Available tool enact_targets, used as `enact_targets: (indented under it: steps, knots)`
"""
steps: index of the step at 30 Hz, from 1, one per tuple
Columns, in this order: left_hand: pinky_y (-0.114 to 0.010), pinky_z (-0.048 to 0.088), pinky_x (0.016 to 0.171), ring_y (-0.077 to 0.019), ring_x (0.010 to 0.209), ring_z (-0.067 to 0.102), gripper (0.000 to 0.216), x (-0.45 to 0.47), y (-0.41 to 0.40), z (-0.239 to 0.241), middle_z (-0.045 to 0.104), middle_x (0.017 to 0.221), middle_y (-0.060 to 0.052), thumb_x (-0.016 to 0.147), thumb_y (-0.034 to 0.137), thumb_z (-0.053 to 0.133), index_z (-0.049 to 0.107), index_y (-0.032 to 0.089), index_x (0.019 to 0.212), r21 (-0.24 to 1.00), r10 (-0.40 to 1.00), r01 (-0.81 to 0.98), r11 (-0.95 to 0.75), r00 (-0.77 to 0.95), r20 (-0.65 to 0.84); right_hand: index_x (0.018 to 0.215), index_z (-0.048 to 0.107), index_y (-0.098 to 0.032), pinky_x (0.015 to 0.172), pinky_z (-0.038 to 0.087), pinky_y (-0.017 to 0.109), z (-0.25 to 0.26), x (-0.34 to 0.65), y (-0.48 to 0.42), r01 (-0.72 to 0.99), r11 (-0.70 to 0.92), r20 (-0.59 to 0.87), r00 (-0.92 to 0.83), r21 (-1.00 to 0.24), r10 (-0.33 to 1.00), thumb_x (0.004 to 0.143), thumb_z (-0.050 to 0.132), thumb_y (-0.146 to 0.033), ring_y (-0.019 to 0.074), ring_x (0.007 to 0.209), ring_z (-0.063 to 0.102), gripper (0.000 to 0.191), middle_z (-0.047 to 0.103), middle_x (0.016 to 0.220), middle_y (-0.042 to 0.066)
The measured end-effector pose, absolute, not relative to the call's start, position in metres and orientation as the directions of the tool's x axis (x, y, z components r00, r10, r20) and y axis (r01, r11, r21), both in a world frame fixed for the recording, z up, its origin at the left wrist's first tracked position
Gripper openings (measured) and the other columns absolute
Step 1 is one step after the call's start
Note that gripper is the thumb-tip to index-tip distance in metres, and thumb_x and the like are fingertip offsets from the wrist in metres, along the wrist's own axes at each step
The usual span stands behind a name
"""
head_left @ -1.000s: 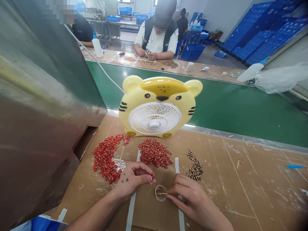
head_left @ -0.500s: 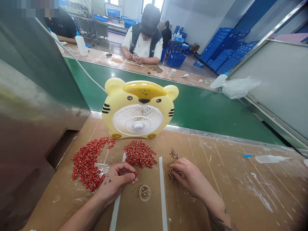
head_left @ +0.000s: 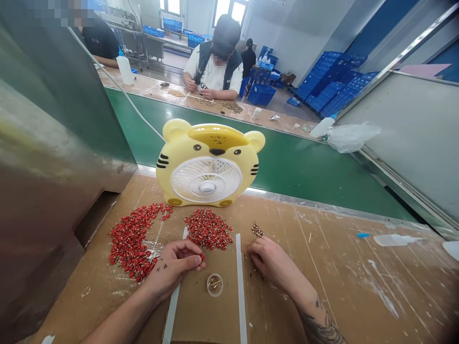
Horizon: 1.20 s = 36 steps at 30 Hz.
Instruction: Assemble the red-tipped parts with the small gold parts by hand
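Observation:
Between the thumb and forefinger of my left hand (head_left: 177, 262) is a small red piece (head_left: 202, 257), mostly covered by the fingertips. My right hand (head_left: 274, 262) rests on the cardboard with its fingers curled down among small dark-and-cream beads (head_left: 256, 229); what the fingers hold, if anything, is hidden. Just below and right of my left hand stands a small clear cup (head_left: 214, 295) with a thin stick in it. One heap of red pieces with pale tips (head_left: 208, 229) lies beyond the cup. A larger red heap (head_left: 129, 241) spreads left of my left hand.
A yellow tiger-faced fan (head_left: 165, 184) stands behind the heaps. Two white tape strips (head_left: 241, 286) flank the cup. At left rises a metal housing (head_left: 71, 143). A squeeze bottle (head_left: 394, 240) lies at right. Across the green belt (head_left: 304, 167), a person (head_left: 213, 71) handles small parts.
My right hand has shifted slightly left over the beads, and its fingers have curled in, with fewer beads showing around them. My left hand keeps its pinch. The view has tilted slightly.

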<state>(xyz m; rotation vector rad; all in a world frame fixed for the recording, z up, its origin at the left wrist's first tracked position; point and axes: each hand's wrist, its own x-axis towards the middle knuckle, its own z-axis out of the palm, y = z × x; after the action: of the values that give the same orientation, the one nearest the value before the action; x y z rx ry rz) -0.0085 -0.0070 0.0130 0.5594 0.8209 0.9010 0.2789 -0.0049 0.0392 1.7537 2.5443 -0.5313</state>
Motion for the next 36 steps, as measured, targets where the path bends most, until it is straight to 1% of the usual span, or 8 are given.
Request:
enact_targets:
  steps: [4, 8, 11, 13, 17, 22, 29, 36]
  knots:
    - [-0.021, 0.05, 0.062, -0.0134, 0.061, 0.067, 0.021, -0.009, -0.007, 0.016, 0.071, 0.064, -0.004, 0.064, 0.022, 0.086, 0.072, 0.012, 0.075, 0.735, 0.856, -0.451, 0.507, 0.364, -0.367, 0.08, 0.066, -0.018, 0.074, 0.047, 0.033, 0.04, 0.279, -0.013, 0.887, 0.325, -0.081, -0.369, -0.328, 0.926, 0.083, 0.049, -0.002, 0.0222, 0.083, 0.058, 0.024, 0.064, 0.08, 0.005]
    - [-0.022, 0.051, 0.064, -0.0145, 0.064, 0.068, 0.018, -0.008, -0.009, 0.018, 0.073, 0.067, -0.004, 0.066, 0.024, 0.084, 0.072, 0.013, 0.075, 0.808, 0.878, -0.374, 0.455, 0.34, -0.337, 0.084, 0.06, -0.019, 0.068, 0.047, 0.029, 0.045, 0.273, -0.024, 0.821, 0.285, 0.047, -0.302, -0.495, 0.952, 0.083, 0.049, -0.005, 0.0183, 0.075, 0.058, 0.017, 0.061, 0.079, 0.002]
    - [-0.023, 0.051, 0.066, -0.0155, 0.068, 0.067, 0.012, -0.006, -0.013, 0.019, 0.073, 0.073, -0.005, 0.068, 0.021, 0.082, 0.074, 0.014, 0.075, 0.898, 0.919, -0.268, 0.348, 0.289, -0.27, 0.085, 0.055, -0.02, 0.063, 0.046, 0.025, 0.047, 0.254, -0.033, 0.731, 0.314, 0.131, -0.297, -0.605, 0.946, 0.084, 0.05, -0.007, 0.0153, 0.069, 0.057, 0.014, 0.058, 0.076, 0.0]
    - [-0.023, 0.051, 0.066, -0.0158, 0.07, 0.066, 0.007, -0.003, -0.015, 0.018, 0.073, 0.079, -0.006, 0.07, 0.019, 0.079, 0.075, 0.015, 0.076, 0.948, 0.949, -0.207, 0.241, 0.257, -0.185, 0.087, 0.054, -0.02, 0.064, 0.046, 0.025, 0.047, 0.237, -0.036, 0.68, 0.365, 0.176, -0.333, -0.636, 0.926, 0.084, 0.05, -0.006, 0.0147, 0.069, 0.058, 0.015, 0.06, 0.077, 0.0]
    - [-0.024, 0.05, 0.067, -0.0178, 0.075, 0.066, 0.006, -0.002, -0.018, 0.018, 0.072, 0.083, -0.008, 0.075, 0.016, 0.073, 0.077, 0.016, 0.079, 0.99, 0.965, -0.117, 0.075, 0.257, -0.042, 0.094, 0.054, -0.02, 0.067, 0.047, 0.027, 0.05, 0.204, -0.035, 0.656, 0.468, 0.225, -0.424, -0.592, 0.877, 0.087, 0.049, -0.006, 0.0166, 0.073, 0.06, 0.017, 0.061, 0.081, 0.002]
    - [-0.023, 0.049, 0.066, -0.0176, 0.072, 0.065, 0.01, -0.004, -0.018, 0.021, 0.072, 0.078, -0.008, 0.078, 0.013, 0.069, 0.077, 0.017, 0.08, 0.999, 0.966, 0.0, -0.032, 0.258, 0.031, 0.097, 0.054, -0.02, 0.068, 0.048, 0.029, 0.057, 0.183, -0.028, 0.661, 0.534, 0.242, -0.485, -0.527, 0.84, 0.089, 0.048, -0.006, 0.0186, 0.076, 0.061, 0.018, 0.063, 0.085, 0.004]
    - [-0.023, 0.048, 0.065, -0.0176, 0.071, 0.064, 0.013, -0.004, -0.018, 0.018, 0.071, 0.078, -0.007, 0.079, 0.013, 0.067, 0.078, 0.018, 0.082, 1.0, 0.961, 0.008, -0.029, 0.275, 0.026, 0.1, 0.054, -0.02, 0.067, 0.05, 0.028, 0.061, 0.181, -0.027, 0.645, 0.561, 0.275, -0.496, -0.519, 0.824, 0.092, 0.048, -0.01, 0.0183, 0.076, 0.062, 0.015, 0.064, 0.085, 0.005]
    - [-0.023, 0.047, 0.063, -0.0171, 0.069, 0.063, 0.015, -0.004, -0.019, 0.016, 0.071, 0.078, -0.007, 0.078, 0.013, 0.065, 0.078, 0.019, 0.082, 0.999, 0.965, 0.016, -0.032, 0.259, 0.026, 0.105, 0.054, -0.02, 0.069, 0.052, 0.029, 0.06, 0.181, -0.028, 0.648, 0.571, 0.256, -0.52, -0.503, 0.815, 0.093, 0.048, -0.01, 0.0191, 0.079, 0.063, 0.017, 0.066, 0.089, 0.006]
